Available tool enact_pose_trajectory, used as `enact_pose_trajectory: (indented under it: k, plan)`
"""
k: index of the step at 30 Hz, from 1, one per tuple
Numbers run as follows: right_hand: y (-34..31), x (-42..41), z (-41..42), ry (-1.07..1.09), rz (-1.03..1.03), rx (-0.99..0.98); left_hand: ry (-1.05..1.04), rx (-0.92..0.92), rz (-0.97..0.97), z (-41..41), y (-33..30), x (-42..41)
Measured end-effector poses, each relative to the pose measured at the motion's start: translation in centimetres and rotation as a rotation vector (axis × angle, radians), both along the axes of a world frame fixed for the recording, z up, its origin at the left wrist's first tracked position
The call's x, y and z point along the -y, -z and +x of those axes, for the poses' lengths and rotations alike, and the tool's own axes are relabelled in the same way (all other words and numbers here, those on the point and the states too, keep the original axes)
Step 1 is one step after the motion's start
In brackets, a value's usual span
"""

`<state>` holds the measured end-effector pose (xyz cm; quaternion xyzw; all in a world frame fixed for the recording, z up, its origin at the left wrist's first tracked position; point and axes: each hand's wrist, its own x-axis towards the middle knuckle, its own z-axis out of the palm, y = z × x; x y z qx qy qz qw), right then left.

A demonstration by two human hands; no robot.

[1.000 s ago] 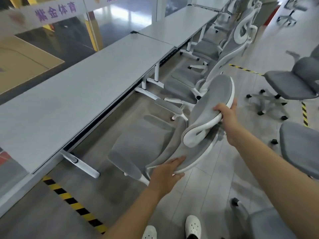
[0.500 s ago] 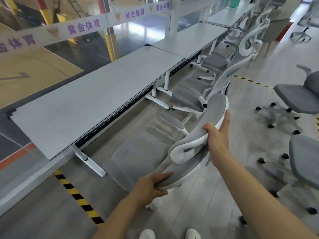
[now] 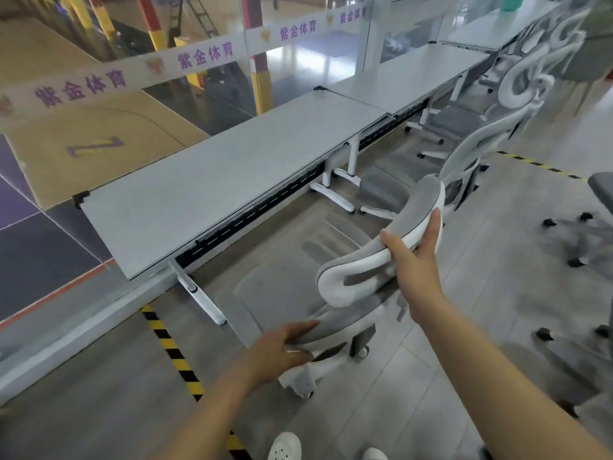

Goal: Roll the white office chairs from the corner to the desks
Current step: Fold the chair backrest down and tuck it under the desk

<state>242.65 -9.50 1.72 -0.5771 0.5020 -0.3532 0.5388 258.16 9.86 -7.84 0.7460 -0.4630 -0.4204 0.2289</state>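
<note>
two hands on one white office chair [image 3: 335,287], its seat at the near desk [image 3: 212,194] edge. right hand [image 3: 414,257] grips the headrest [image 3: 414,214]; left hand [image 3: 282,350] clasps the backrest's lower edge.

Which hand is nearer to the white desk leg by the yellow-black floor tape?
Left. The left hand grips the chair's backrest edge, just right of the desk leg. The right hand holds the headrest farther right, away from it.
</note>
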Motion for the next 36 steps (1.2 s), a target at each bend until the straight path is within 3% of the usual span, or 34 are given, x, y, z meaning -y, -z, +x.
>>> enact_pose_trajectory:
  k: [4, 9, 11, 17, 24, 31, 36]
  plan:
    - [-0.1, 0.3, -2.4, -0.071, -0.039, -0.006, -0.064, -0.012, -0.036, -0.2, -3.2, -0.4]
    - [-1.0, 3.0, -7.7, -0.142, -0.122, 0.054, -0.539, 0.154, -0.361, -0.4, -9.5, 1.5]
    - [-1.7, 4.3, -10.1, -0.147, -0.138, 0.04, -0.605, 0.175, -0.464, -1.3, -12.1, 3.5]
    - [-2.2, 9.4, -17.5, -0.108, -0.198, -0.028, -0.371, 0.197, -0.61, -10.4, -17.9, 13.7]
    - [-0.8, 15.3, -25.0, 0.104, -0.119, -0.042, -0.014, 0.026, -0.533, -21.9, -16.2, 26.7]
    - [1.3, 25.5, -29.7, 0.21, -0.066, -0.102, -0.052, -0.088, -0.374, -23.9, -10.3, 41.8]
    - [2.3, 39.4, -30.6, 0.211, -0.043, -0.174, -0.185, -0.12, -0.312, -22.4, -6.2, 56.9]
